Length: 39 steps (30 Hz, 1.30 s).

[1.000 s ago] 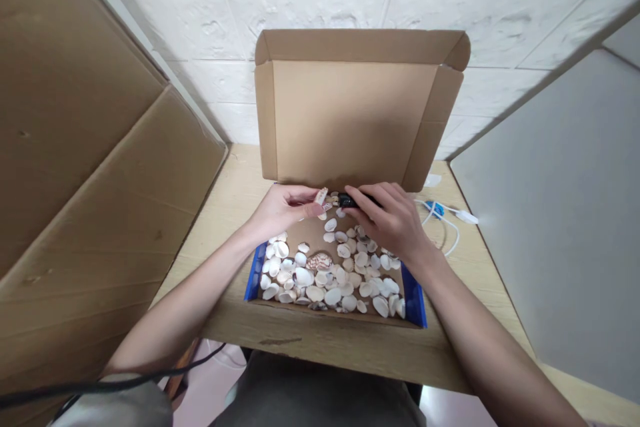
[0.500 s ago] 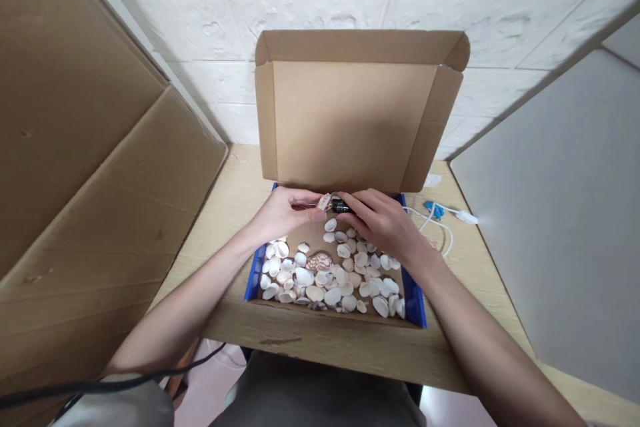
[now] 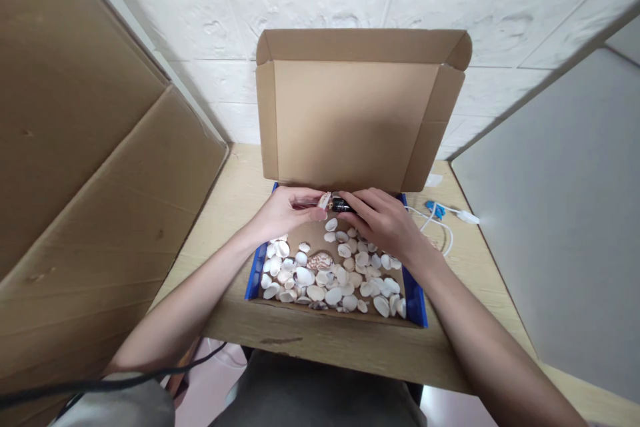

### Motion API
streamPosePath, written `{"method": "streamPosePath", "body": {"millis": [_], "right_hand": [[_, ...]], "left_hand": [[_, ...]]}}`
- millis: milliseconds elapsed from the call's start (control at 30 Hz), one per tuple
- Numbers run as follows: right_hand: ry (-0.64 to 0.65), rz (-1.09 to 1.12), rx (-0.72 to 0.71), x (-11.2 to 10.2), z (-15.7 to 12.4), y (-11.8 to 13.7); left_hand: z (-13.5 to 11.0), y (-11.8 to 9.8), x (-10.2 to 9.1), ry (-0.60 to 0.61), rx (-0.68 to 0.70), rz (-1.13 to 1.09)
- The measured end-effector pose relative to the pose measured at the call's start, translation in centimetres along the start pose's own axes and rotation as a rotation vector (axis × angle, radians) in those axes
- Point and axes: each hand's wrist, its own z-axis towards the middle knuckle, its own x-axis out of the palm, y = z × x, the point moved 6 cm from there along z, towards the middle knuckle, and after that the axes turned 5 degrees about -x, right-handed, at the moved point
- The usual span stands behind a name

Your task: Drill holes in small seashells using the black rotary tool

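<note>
Left hand [image 3: 286, 211] is pinching a small pale piece [image 3: 325, 201]; right hand [image 3: 384, 217] is gripping a black cylinder [image 3: 342, 205], end-on to it between the hands, contact unclear. Work is looking unfinished; loose shells [image 3: 305, 276] are lying bodyward of both hands, share done unknown.

You've got a white brick-patterned wall [image 3: 345, 7] at the back, a big creased brown cardboard panel [image 3: 125, 180] standing on your left and a smooth pale-grey flat panel [image 3: 560, 213] on your right. Near that right panel on your light wood-grain tabletop [image 3: 210, 213]: a small bright-blue irregular lump [image 3: 437, 211], plus a whitish flat scrap [image 3: 433, 180] farther back. Lower left, you've got a thin black cable [image 3: 125, 383] and pale pinkish floor [image 3: 200, 383] below.
</note>
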Motion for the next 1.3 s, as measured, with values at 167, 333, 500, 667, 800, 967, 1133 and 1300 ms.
{"method": "streamPosePath", "body": {"millis": [167, 333, 500, 667, 800, 967, 1133, 1300], "right_hand": [[-0.022, -0.025, 0.002, -0.2, -0.1, -0.1], [-0.014, -0.038, 0.029, -0.2, -0.1, -0.3], [-0.038, -0.053, 0.037, -0.4, -0.2, -0.4], [-0.056, -0.091, 0.091, -0.5, -0.3, -0.8], [-0.090, -0.143, 0.118, -0.9, -0.4, -1.1], [-0.123, -0.162, 0.141, -1.1, -0.5, -1.3], [-0.130, -0.160, 0.110, -1.2, -0.6, -1.1], [-0.142, -0.241, 0.081, -1.9, -0.4, -0.6]], "left_hand": [[0.0, -0.1, -0.1, -0.013, -0.003, -0.008], [-0.1, -0.2, 0.0, -0.022, -0.025, -0.009], [-0.1, -0.3, -0.2, -0.044, -0.011, 0.000], [-0.1, -0.5, -0.6, -0.101, 0.008, 0.029], [-0.2, -0.3, -1.0, -0.158, -0.006, -0.036], [-0.2, -0.4, -0.9, -0.136, -0.002, -0.072], [-0.2, -0.6, -0.8, -0.128, -0.002, -0.030], [-0.3, -0.5, -0.7, -0.095, 0.006, 0.045]]}}
